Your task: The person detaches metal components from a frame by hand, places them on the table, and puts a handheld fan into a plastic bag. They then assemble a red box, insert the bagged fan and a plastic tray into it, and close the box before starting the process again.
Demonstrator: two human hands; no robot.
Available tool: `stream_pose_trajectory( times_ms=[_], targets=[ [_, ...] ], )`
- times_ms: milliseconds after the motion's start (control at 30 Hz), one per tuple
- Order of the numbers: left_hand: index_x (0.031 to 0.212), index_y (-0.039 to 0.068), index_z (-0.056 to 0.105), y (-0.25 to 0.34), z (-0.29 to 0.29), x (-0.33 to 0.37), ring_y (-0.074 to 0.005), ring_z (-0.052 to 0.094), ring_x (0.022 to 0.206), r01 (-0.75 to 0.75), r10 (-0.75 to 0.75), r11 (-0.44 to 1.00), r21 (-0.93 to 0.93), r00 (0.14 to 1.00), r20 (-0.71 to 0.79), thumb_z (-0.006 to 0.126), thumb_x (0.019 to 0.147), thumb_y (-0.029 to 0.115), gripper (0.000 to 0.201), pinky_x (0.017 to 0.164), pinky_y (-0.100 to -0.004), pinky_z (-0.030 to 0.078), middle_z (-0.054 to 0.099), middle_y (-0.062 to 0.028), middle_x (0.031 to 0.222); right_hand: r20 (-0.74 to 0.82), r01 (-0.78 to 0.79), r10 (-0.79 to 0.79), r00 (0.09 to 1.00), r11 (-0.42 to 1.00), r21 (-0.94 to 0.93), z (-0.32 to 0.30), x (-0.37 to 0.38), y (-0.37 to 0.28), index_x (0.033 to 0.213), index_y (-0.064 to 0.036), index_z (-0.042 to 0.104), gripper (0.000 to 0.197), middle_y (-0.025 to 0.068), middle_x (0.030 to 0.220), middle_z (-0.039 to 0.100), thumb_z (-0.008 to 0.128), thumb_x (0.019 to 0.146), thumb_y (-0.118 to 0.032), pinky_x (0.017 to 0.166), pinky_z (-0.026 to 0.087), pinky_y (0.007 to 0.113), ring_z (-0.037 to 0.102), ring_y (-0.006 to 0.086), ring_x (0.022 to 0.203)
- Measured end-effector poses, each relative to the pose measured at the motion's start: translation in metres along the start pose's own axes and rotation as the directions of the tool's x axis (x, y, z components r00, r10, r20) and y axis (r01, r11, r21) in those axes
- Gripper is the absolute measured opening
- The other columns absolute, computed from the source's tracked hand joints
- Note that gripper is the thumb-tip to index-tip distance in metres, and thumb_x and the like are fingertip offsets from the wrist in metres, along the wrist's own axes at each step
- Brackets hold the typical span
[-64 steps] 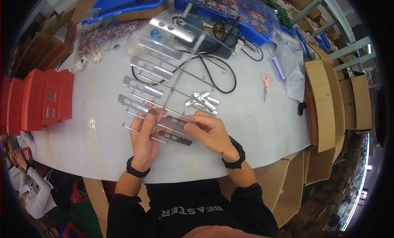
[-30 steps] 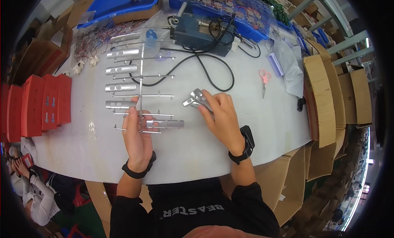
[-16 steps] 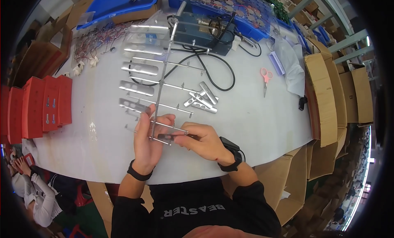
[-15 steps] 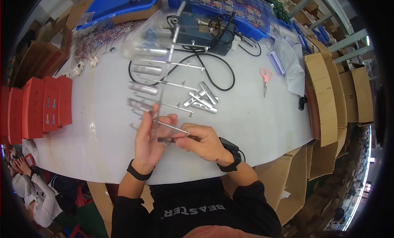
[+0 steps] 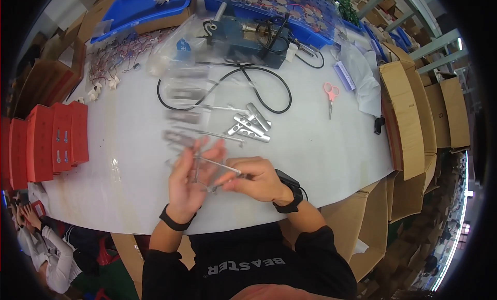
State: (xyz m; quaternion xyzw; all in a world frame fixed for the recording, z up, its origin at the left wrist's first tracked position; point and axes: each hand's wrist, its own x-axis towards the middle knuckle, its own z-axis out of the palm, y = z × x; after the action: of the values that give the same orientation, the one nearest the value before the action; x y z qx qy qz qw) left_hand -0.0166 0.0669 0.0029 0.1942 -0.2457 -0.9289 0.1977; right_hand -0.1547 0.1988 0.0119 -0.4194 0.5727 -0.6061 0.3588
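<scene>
A thin metal rack (image 5: 219,165) with side rods stands out in front of me, blurred by motion. Along its left side hang several silver metal pieces (image 5: 185,117). My left hand (image 5: 185,183) is around the rack's near end, with some fingers partly smeared. Close beside it, my right hand (image 5: 259,180) is closed, thumb against fingers, at the tip of the nearest rod. What it pinches is mostly hidden. Beyond the right hand, several loose silver tubes with round holes (image 5: 249,125) lie in a small pile on the white table (image 5: 129,160).
Pink scissors (image 5: 331,99) lie to the right. A black cable (image 5: 289,95) loops before a blue-green machine (image 5: 222,37). Red boxes (image 5: 41,145) line the left edge; cardboard boxes (image 5: 404,119) stand right. Blue trays (image 5: 145,13) are at the back. Another person (image 5: 54,253) sits lower left.
The rack has shifted and its upper part is now too blurred to make out. Both hands stay close together near its lower end. The whole view has moved slightly.
</scene>
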Motion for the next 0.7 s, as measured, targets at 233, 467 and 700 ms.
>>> stream_pose_trajectory(
  times_ms=[233, 467, 700],
  targets=[
    [0.137, -0.002, 0.047, 0.001, 0.001, -0.004, -0.0411, 0.055, 0.126, -0.192, 0.19, 0.963, 0.187, 0.981, 0.028, 0.042, 0.108, 0.027, 0.041, 0.109, -0.0499, 0.041, 0.064, -0.0236, 0.125, 0.046, 0.044, -0.036, 0.998, 0.983, -0.176, -0.006, 0.001, -0.013, 0.096, 0.0011, 0.073, 0.012, 0.0033, 0.076, 0.061, 0.074, 0.087, -0.007, 0.059, 0.041, 0.028, 0.052, 0.0105, 0.067],
    [0.133, -0.004, 0.049, -0.009, 0.001, -0.013, -0.0433, 0.064, 0.113, -0.421, 0.406, 0.783, 0.458, 0.904, 0.136, 0.041, 0.108, 0.022, 0.037, 0.103, -0.0514, 0.047, 0.069, -0.0239, 0.106, 0.262, -0.197, 0.245, 0.934, 0.961, -0.196, -0.022, 0.002, -0.01, 0.103, -0.0025, 0.072, 0.015, 0.0033, 0.079, 0.059, 0.071, 0.09, -0.011, 0.064, 0.043, 0.029, 0.053, 0.0141, 0.068],
    [0.123, -0.01, 0.052, 0.013, 0.004, -0.009, -0.0403, 0.07, 0.094, -0.604, 0.64, 0.703, 0.376, 0.768, 0.036, 0.042, 0.106, 0.016, 0.033, 0.091, -0.0485, 0.054, 0.069, -0.0219, 0.086, -0.033, 0.044, -0.077, 0.996, 0.816, -0.576, -0.035, 0.005, -0.004, 0.112, -0.0051, 0.071, 0.022, 0.0066, 0.085, 0.06, 0.07, 0.091, -0.013, 0.073, 0.045, 0.029, 0.056, 0.0204, 0.078]
  ],
)
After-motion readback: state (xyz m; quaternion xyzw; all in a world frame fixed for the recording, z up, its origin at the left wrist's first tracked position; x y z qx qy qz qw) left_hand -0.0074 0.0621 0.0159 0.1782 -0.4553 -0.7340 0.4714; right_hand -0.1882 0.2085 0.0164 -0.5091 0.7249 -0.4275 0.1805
